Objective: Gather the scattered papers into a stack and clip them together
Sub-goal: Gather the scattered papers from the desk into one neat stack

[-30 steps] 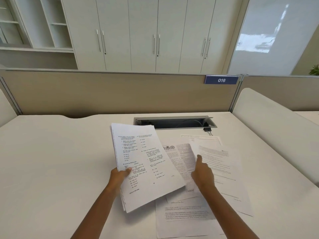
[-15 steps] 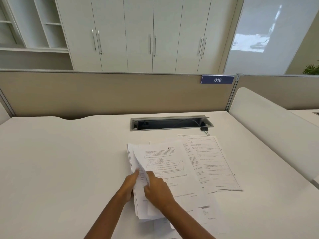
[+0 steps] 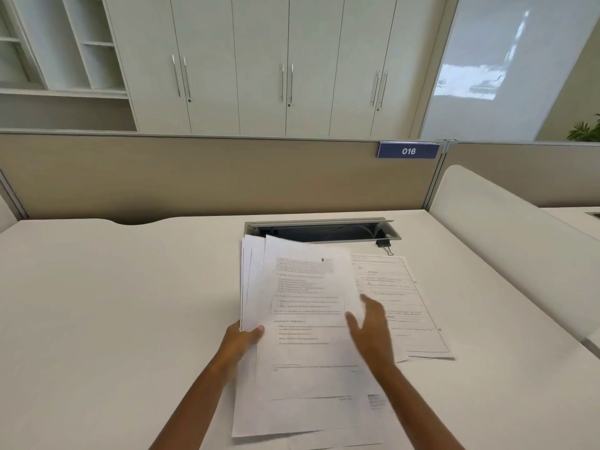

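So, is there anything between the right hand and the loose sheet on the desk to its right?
Nothing visible. The right hand is open right at the left edge of the loose sheet, with no object between them. The binder clip lies near the sheet's far edge, not in the path.

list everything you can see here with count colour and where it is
held papers: several sheets, white, raised over desk centre
loose papers: a few, white, flat on the desk, right of the held ones
binder clip: one, black, by the cable slot's right end
cable slot: one, grey, desk rear
desk: one, white
partition: beige, behind desk
number plate: one, blue, on partition
cabinets: white, back wall
plant: one, green, far right
left hand: grips held papers' lower left
right hand: fingers spread, blurred
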The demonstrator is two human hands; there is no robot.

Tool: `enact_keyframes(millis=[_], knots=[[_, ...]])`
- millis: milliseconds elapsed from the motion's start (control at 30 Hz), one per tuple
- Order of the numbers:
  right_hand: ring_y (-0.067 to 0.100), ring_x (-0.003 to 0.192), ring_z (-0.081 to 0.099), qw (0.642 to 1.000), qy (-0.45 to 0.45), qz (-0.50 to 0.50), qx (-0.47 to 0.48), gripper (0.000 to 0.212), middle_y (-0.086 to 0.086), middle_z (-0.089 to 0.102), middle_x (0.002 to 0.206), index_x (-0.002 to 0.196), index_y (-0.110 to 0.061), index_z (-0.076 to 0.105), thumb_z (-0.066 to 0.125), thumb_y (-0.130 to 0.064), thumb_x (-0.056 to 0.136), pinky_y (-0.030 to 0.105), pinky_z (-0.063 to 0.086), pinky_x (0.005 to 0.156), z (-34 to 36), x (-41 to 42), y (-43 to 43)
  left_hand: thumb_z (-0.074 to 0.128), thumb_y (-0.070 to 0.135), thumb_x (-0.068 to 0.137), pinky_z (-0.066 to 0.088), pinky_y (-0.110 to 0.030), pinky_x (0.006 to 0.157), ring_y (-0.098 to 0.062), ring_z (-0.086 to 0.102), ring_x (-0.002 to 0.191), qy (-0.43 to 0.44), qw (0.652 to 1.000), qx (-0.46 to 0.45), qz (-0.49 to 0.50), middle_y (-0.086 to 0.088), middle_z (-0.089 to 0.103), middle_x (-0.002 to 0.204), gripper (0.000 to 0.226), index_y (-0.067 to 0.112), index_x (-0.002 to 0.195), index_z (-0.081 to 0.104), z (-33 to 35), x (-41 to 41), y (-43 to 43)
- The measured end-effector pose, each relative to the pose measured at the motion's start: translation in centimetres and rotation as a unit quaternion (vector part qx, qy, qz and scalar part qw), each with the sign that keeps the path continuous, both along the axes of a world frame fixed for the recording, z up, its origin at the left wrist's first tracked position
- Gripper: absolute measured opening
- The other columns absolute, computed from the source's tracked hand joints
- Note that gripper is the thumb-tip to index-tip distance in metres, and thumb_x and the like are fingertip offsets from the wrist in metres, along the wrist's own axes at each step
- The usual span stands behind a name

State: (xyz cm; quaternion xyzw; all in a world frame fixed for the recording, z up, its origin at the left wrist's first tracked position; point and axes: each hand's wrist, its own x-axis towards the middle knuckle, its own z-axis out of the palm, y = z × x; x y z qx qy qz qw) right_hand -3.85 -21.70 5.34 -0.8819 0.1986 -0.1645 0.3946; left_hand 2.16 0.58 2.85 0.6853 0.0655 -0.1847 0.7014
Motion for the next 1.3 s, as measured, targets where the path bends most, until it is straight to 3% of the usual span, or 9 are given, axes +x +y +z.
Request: enact_keyframes(millis=[167,433,600,700,867,933,1033,1167,1300], knots=[[0.025,0.103,0.061,0.948,0.039,0.047,0.311,0.048,0.012,0.061,0.121,0.127,-0.005,0.050,0.065,-0.020,0.083,0.031,0.053,0.082,1.5,0.0,-2.6,0.055,0.005,0.087,0.051,-0.040,0.094,-0.030,0.063,0.104,-0.070,0.996,-0.062,-0.012,-0.018,0.064,0.117,0.035,-0.001,0.122,0.055,2.0,0.5,0.1],[0.014,0.082,0.061,0.937,-0.173,0.069,0.297,0.022,-0.003,0.063,0.090,0.106,-0.015,0.055,0.060,-0.010,0.085,0.011,0.053,0.057,5.3,0.9,-0.4,0.078,0.028,0.061,0.053,-0.036,0.090,-0.021,0.068,0.101,-0.194,0.972,-0.122,-0.048,0.004,0.075,0.098,0.045,0.020,0.104,0.066,8.3,1.3,-0.2],[0.011,0.093,0.061,0.928,-0.184,0.111,0.304,0.056,-0.004,0.060,0.103,0.108,-0.030,0.047,0.073,-0.043,0.060,0.016,0.057,0.061,5.3,1.0,-0.3,0.084,0.056,0.034,0.059,-0.031,0.075,-0.017,0.071,0.090,-0.223,0.966,-0.122,-0.055,0.004,0.074,0.099,0.079,0.023,0.104,0.066,10.1,1.0,0.2],[0.018,0.100,0.061,0.927,-0.171,0.121,0.312,0.083,0.000,0.060,0.112,0.109,-0.035,0.045,0.072,-0.071,0.040,0.023,0.058,0.071,4.4,0.8,-0.6,0.085,0.049,0.037,0.059,-0.032,0.076,-0.017,0.071,0.090,-0.227,0.966,-0.103,-0.063,0.007,0.075,0.096,0.069,0.028,0.100,0.066,9.6,0.7,0.1],[0.024,0.119,0.050,0.957,-0.090,0.118,0.247,0.087,0.005,0.052,0.128,0.130,-0.020,0.037,0.061,-0.061,0.057,0.048,0.046,0.100,2.7,0.1,-0.2,0.083,0.055,0.036,0.057,-0.026,0.082,-0.008,0.069,0.093,-0.215,0.973,-0.062,-0.057,0.014,0.074,0.095,0.069,0.033,0.099,0.065,7.2,-0.2,-0.5],[0.026,0.119,0.051,0.967,-0.060,0.119,0.217,0.072,0.008,0.053,0.130,0.131,-0.016,0.039,0.065,-0.047,0.072,0.044,0.045,0.101,2.2,0.0,-0.5,0.080,0.064,0.037,0.057,-0.020,0.075,-0.008,0.069,0.089,-0.213,0.976,-0.041,-0.031,0.015,0.072,0.092,0.068,0.034,0.096,0.064,6.5,-0.4,-0.7],[0.025,0.119,0.049,0.993,0.020,0.093,0.065,0.048,0.013,0.053,0.130,0.130,-0.008,0.044,0.060,-0.022,0.087,0.031,0.040,0.097,0.7,0.2,-1.9,0.071,0.027,0.077,0.050,-0.016,0.070,-0.018,0.061,0.087,-0.206,0.977,-0.032,0.038,0.010,0.064,0.085,0.028,0.016,0.100,0.061,6.3,-0.2,-1.0],[0.030,0.126,0.039,0.979,0.179,-0.025,-0.093,0.068,0.016,0.042,0.133,0.132,-0.004,0.038,0.064,-0.040,0.080,0.044,0.039,0.100,-0.7,0.0,-4.0,0.057,0.015,0.088,0.046,-0.016,0.063,-0.007,0.057,0.074,-0.190,0.976,-0.011,0.102,0.007,0.061,0.079,0.018,0.007,0.104,0.060,6.3,0.0,-0.6],[0.029,0.125,0.037,0.944,0.292,-0.074,-0.134,0.099,0.015,0.036,0.132,0.130,0.003,0.034,0.068,-0.062,0.064,0.039,0.039,0.101,-1.2,-0.7,-5.1,0.059,0.016,0.087,0.047,-0.023,0.064,-0.023,0.059,0.079,-0.149,0.976,-0.030,0.157,-0.002,0.062,0.081,0.026,0.001,0.108,0.061,5.7,0.4,0.4]])
